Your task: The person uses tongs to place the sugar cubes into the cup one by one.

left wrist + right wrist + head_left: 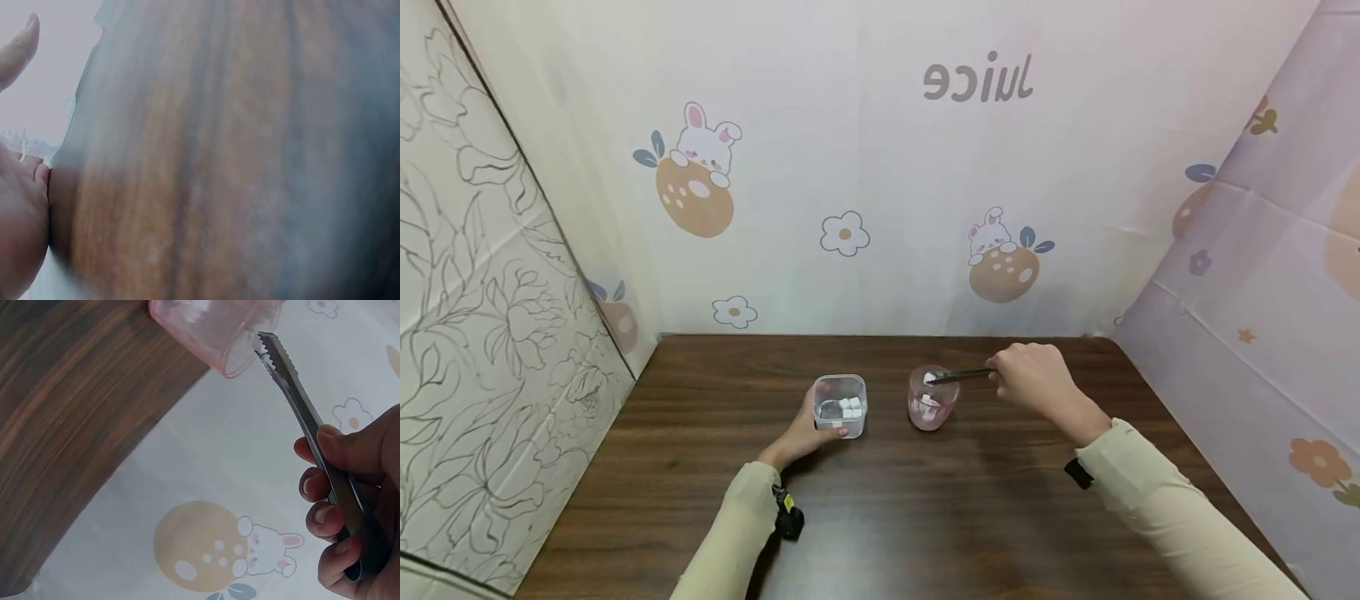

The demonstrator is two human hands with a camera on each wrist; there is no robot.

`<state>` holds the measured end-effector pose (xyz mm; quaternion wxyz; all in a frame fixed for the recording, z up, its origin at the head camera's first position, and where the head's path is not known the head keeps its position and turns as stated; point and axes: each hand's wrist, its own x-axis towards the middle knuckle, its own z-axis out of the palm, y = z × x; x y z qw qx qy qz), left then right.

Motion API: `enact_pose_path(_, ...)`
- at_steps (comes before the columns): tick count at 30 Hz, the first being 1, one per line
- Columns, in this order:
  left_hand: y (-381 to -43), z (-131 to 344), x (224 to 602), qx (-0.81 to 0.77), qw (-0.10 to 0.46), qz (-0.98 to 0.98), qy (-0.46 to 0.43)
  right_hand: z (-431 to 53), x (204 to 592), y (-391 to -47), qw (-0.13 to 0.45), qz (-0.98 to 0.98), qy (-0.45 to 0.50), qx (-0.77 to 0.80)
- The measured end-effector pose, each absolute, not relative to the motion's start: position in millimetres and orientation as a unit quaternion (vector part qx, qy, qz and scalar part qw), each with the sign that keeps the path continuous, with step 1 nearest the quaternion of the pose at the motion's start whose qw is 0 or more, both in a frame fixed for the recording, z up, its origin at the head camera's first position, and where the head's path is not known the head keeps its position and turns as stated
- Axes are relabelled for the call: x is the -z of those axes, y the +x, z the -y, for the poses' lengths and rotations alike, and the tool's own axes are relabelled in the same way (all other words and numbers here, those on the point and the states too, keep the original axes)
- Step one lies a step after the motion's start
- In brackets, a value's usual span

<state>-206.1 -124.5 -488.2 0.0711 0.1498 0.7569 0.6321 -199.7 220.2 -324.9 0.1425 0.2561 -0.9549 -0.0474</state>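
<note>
My left hand (799, 435) holds a clear square plastic container (859, 423) at its left side, thumb along the front. Several white cubes (851, 408) lie inside it, mostly to the right. With my right hand (1037, 379) I grip metal tongs (966, 374), thumb on one arm and fingers round the other. Their serrated tips are at the mouth of a pink see-through cup (934, 421), with a white cube (929, 378) at them. More white pieces (928, 402) show in the cup. In the left wrist view only part of the hand and container shows, blurred.
The dark wood table (880, 517) carries the container and the cup side by side, a small gap between them. A printed cloth wall (790, 167) rises at the table's back edge, with more panels at the left and right.
</note>
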Motion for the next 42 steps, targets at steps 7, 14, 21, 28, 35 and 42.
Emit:
enact_pose_path(7, -206.4, 123.6, 490.0, -0.63, 0.078, -0.757, 0.155, -221.4, 335.6, -204.8, 0.129, 0.957, 0.254, 0.059)
enact_pose_path(14, -207.1, 123.7, 492.0, -0.631, 0.077, -0.755, 0.158, -216.0, 338.1, -207.6, 0.144, 0.947, 0.272, 0.095)
enact_pose_path(21, -206.2, 124.4, 491.7, -0.636, 0.077, -0.752, 0.157, -206.0, 341.0, -213.0, 0.153, 0.94, 0.28, 0.12)
enact_pose_path(28, -205.5, 124.4, 492.8, -0.638, 0.073, -0.75, 0.16, -196.3, 347.0, -217.3, 0.175, 0.928, 0.294, 0.148)
enact_pose_path(35, -205.9, 124.6, 492.2, -0.643, 0.069, -0.746, 0.16, -190.5, 349.0, -218.8, 0.186, 0.923, 0.297, 0.159)
enact_pose_path(42, -206.5, 124.5, 489.9, -0.64, 0.07, -0.749, 0.156, -190.9, 350.6, -221.3, 0.196, 0.922, 0.296, 0.153)
